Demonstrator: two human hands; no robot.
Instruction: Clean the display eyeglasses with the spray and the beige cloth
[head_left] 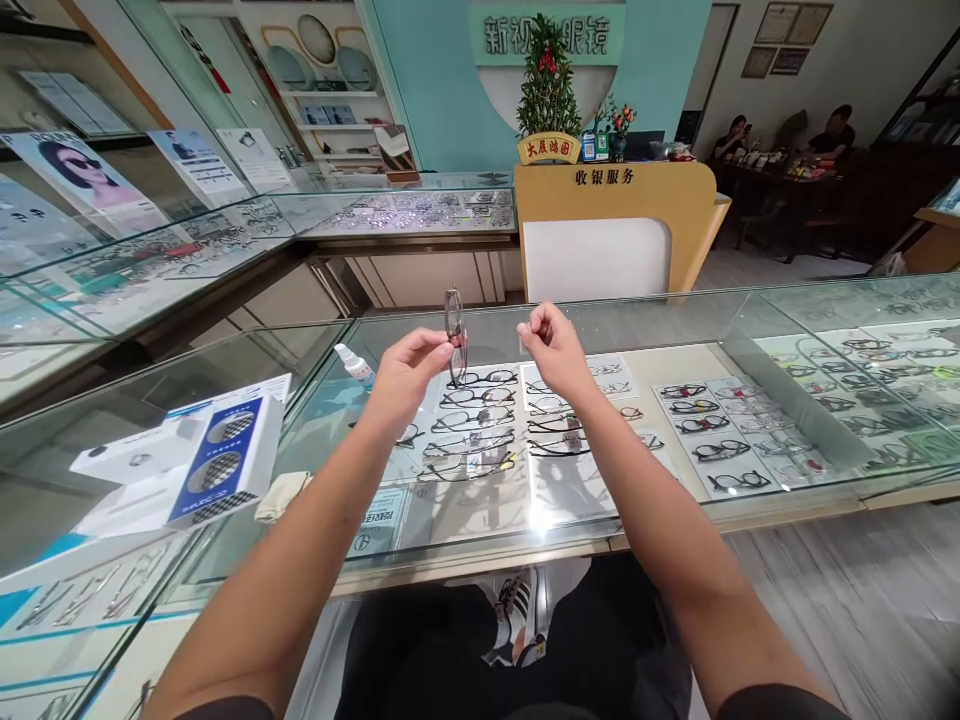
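We see, nearest, the wearer's two bare forearms reaching over the near edge of a glass display counter (pixel 555 553). On its left part lie a pale cloth (pixel 283 496) and, just beyond, a white-and-blue box (pixel 225 470). Under the glass, rows of spectacles (pixel 476 415) run from near to far in the middle, with a further set (pixel 705 425) on a white sheet to the right. A small white bottle (pixel 355 367) stands tilted in our view, left of the left hand.

Above the far part of these rows, the left hand (pixel 409 375) pinches a pair of glasses (pixel 455 320) between thumb and fingers. The pair lies at the right of this grip, in the gap between the hands; we see it nearly edge-on, its visible long axis close to upright. The left hand touches it; the right hand (pixel 555 350) is to its right, clearly apart and level with it. The right fingers are curled in, thumb against forefinger, and we make out nothing between them.

Farther off, we note a yellow cashier desk (pixel 697 195) bearing a leafy plant (pixel 547 90), and, at the far right, two seated people (pixel 834 135).
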